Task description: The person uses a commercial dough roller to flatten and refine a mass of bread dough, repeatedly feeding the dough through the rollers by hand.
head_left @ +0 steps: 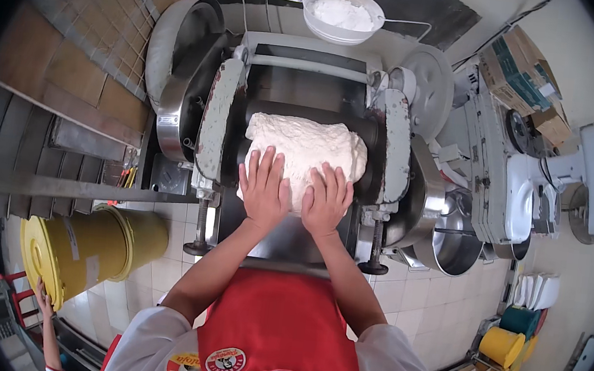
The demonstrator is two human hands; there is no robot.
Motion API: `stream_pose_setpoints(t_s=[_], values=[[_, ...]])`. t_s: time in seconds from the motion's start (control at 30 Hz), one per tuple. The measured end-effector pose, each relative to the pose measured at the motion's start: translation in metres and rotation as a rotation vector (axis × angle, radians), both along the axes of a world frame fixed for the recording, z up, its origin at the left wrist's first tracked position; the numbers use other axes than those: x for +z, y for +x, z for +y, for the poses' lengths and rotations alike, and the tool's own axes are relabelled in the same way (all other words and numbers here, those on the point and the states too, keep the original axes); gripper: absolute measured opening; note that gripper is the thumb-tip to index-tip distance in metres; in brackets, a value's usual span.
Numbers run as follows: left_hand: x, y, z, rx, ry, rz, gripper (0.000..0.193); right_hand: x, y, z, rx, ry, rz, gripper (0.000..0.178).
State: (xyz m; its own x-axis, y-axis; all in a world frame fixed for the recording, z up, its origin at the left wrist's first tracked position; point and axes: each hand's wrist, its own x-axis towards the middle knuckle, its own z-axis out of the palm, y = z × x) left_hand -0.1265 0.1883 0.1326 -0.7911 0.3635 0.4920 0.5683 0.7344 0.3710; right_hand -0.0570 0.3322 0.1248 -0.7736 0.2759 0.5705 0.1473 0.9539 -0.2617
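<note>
A thick, pale slab of dough (302, 139) lies across the rollers of a dough sheeter (396, 152), between its two worn side plates. My left hand (265, 189) rests flat on the near left part of the dough, fingers stretched out and slightly apart. Beside it, my right hand (326, 199) lies on the near right part in the same way. Both palms touch the dough and neither grips it. The dough hides most of the roller beneath it. A dark metal tray surface (290, 246) slopes below my wrists.
A white bowl of flour (343, 16) hangs in a wire frame behind the machine. Yellow bins (80, 253) stand at left, where another person's hand (43, 296) touches a lid. Racks of boards (69, 82) flank the left side. At right are a steel mixing bowl (457, 246) and cardboard boxes (519, 71).
</note>
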Motion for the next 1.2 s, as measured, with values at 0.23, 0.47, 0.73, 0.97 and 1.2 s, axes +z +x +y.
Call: stream_pose_setpoints(t_s=[0.23,0.47,0.73,0.97,1.2], values=[[-0.018,-0.055,0.018,-0.026,0.134,0.143,0.049,0.008,-0.060,0.023,0.036,-0.032,0.042,0.043],[-0.013,-0.098,0.040,0.055,0.167,0.133,0.049,0.013,-0.112,0.046,0.118,-0.060,0.117,0.045],[-0.004,-0.136,0.060,0.183,0.195,0.171,0.038,0.007,-0.153,0.070,0.120,-0.006,0.210,0.030],[0.005,-0.127,0.039,0.036,0.017,0.067,0.048,0.024,-0.143,0.066,0.021,0.034,0.069,0.038],[-0.021,-0.048,-0.001,-0.126,-0.027,-0.035,0.078,0.010,-0.089,0.033,0.051,-0.006,-0.058,0.069]])
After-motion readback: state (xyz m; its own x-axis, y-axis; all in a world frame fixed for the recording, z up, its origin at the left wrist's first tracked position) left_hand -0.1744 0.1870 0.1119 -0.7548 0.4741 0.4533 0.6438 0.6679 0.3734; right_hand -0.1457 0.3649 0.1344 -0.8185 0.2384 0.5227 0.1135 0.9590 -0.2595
